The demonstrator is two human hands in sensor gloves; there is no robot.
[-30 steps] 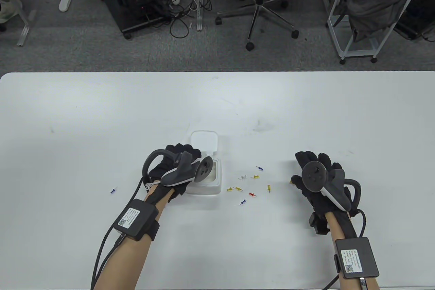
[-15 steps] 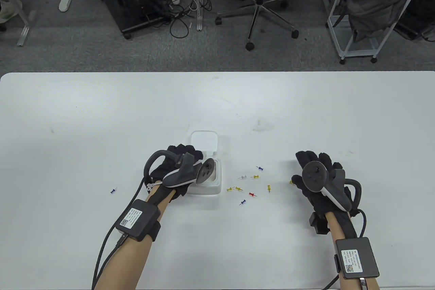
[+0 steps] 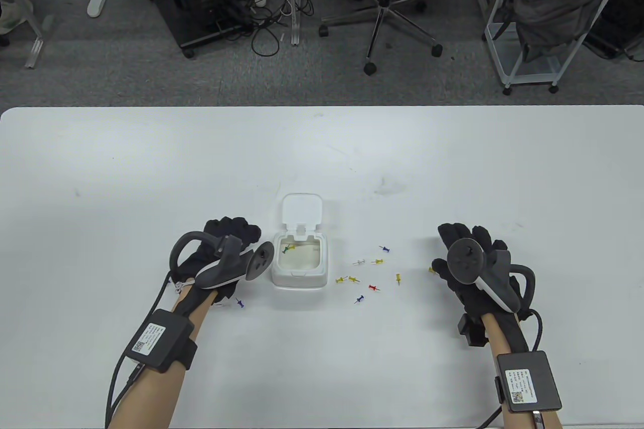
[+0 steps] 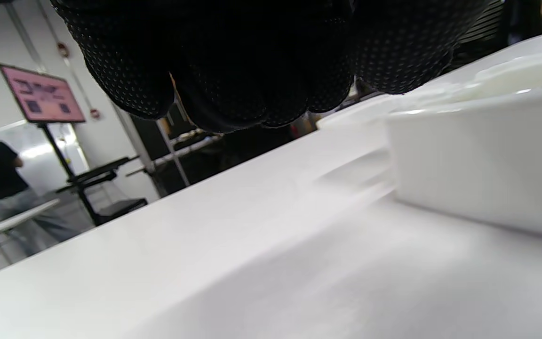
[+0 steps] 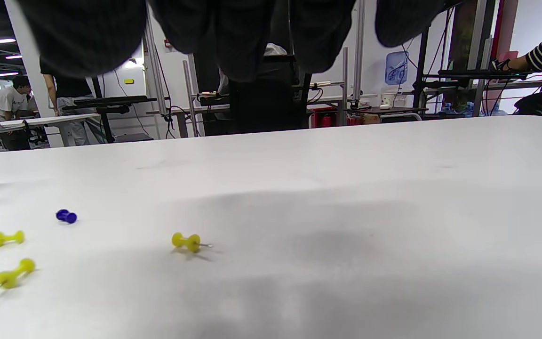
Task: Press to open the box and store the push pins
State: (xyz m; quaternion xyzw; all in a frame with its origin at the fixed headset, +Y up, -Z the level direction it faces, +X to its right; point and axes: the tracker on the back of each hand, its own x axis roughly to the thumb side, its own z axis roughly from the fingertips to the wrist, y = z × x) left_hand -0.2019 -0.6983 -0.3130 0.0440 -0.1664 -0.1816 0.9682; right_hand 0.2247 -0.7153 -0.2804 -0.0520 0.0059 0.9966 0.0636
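Observation:
The white box stands near the table's middle with its lid flipped open toward the far side. A yellow and a green pin lie inside it. My left hand hovers just left of the box, fingers spread, holding nothing I can see. In the left wrist view the box wall is close on the right. Several loose push pins lie right of the box. My right hand rests flat and empty on the table right of them. A yellow pin lies by its thumb.
A blue pin lies beside my left wrist. In the right wrist view, yellow pins and a blue pin lie on the white table. Chairs, cables and a rack stand on the floor beyond the far edge.
My left hand has moved left off the box, uncovering its inside with two pins. A blue pin now shows by my left wrist. The right hand has not moved.

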